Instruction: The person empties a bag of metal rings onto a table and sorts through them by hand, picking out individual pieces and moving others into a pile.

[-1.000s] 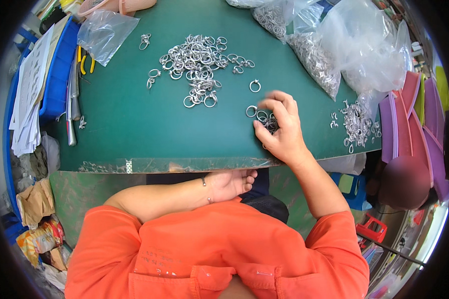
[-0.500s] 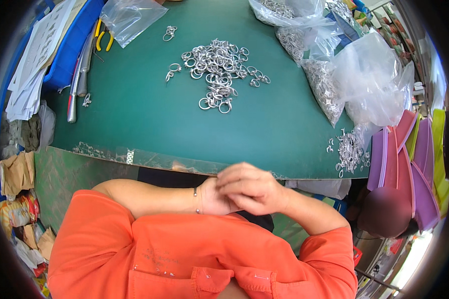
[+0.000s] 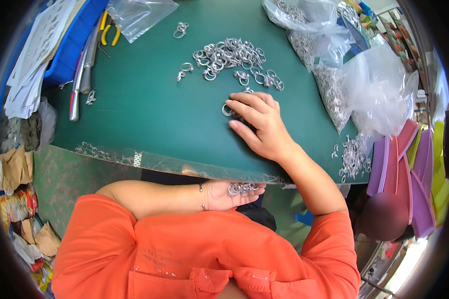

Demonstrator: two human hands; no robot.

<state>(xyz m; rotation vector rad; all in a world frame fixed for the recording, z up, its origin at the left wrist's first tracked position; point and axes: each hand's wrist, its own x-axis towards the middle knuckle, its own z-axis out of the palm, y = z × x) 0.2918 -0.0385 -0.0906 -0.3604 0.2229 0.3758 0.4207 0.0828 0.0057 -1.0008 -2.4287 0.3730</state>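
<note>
Below the front edge of the table, my left hand (image 3: 218, 195) lies palm up, holding several silver metal rings (image 3: 242, 188) across its fingers. My right hand (image 3: 260, 121) reaches over the table, palm down, fingers stretched forward and thumb apart. Under and beside its fingertips are a few rings (image 3: 226, 110), partly covered by the hand; no grip on them shows. Just beyond it lies the main heap of silver rings (image 3: 229, 54), with a small group of rings (image 3: 271, 79) on its right.
Yellow-handled pliers (image 3: 110, 35) and a metal rod (image 3: 75, 102) lie at the left, by a blue bin (image 3: 67, 65) with papers. Clear bags of metal parts (image 3: 332, 94) stand on the right, above a small pile of parts (image 3: 353, 159). Purple and pink trays (image 3: 396, 169) are beyond.
My right hand has left my left palm and moved forward onto the table, over the near rings. My left palm now lies uncovered with rings showing on it.
</note>
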